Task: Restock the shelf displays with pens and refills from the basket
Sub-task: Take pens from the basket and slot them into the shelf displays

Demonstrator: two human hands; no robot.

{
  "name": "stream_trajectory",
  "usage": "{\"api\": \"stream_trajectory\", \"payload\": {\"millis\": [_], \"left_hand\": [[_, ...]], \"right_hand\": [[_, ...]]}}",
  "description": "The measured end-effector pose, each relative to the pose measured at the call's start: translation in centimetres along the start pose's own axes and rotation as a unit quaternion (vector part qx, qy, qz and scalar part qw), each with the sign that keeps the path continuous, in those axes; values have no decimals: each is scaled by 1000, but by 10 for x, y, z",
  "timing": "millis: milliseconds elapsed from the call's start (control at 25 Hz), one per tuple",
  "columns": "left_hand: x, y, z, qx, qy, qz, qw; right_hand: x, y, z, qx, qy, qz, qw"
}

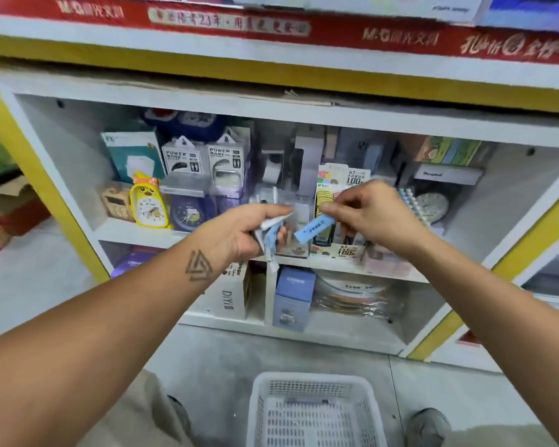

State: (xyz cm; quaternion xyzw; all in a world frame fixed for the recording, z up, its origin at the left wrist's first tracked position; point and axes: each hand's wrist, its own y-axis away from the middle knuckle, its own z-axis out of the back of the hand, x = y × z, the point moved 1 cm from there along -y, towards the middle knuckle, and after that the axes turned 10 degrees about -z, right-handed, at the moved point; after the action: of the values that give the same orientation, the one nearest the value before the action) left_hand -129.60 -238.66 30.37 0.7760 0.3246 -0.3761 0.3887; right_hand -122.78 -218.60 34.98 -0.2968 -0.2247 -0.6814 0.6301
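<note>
My left hand [249, 232] grips a small bunch of light blue and white refill packs [270, 235] in front of the middle shelf. My right hand [365, 209] pinches one light blue refill pack [315, 229] by its upper end, and the pack hangs slanted just in front of a refill display box [338, 201] on that shelf. The white plastic basket [313, 411] stands on the floor below my hands, and no items show inside it.
The white shelf unit [136, 232] has yellow side posts. On it stand a yellow duck clock [149, 203], power bank boxes [204, 162] and a round clock [431, 206]. Lower down are a DIY box [231, 291] and a blue box [292, 298]. My shoes flank the basket.
</note>
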Motion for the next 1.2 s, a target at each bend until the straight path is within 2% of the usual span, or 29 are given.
{"api": "stream_trajectory", "payload": {"millis": [80, 200, 400, 480, 560, 640, 720, 1080, 1200], "left_hand": [[-13, -9, 18, -20, 21, -21, 999], [-26, -19, 48, -58, 76, -44, 994], [-38, -28, 82, -68, 133, -41, 988], [-43, -30, 87, -65, 150, -38, 986], [-45, -31, 87, -55, 155, -35, 986], [-44, -32, 89, -49, 148, -27, 987], [-43, -33, 91, -50, 145, -20, 988], [-40, -23, 92, -47, 178, -15, 983], [-42, -21, 90, -41, 187, -23, 981]], "right_hand": [[8, -27, -12, -15, 9, -7, 1000], [15, -61, -36, -15, -34, -22, 999], [23, -111, -64, -34, -25, 20, 999], [26, -124, -73, -51, 18, 47, 997], [30, -131, -84, -62, 111, 82, 988], [31, -132, -98, -44, 201, 105, 973], [29, -132, -108, -23, 237, 110, 965], [33, -136, -118, 32, 269, 115, 956], [35, -133, -121, 72, 294, 84, 949]]}}
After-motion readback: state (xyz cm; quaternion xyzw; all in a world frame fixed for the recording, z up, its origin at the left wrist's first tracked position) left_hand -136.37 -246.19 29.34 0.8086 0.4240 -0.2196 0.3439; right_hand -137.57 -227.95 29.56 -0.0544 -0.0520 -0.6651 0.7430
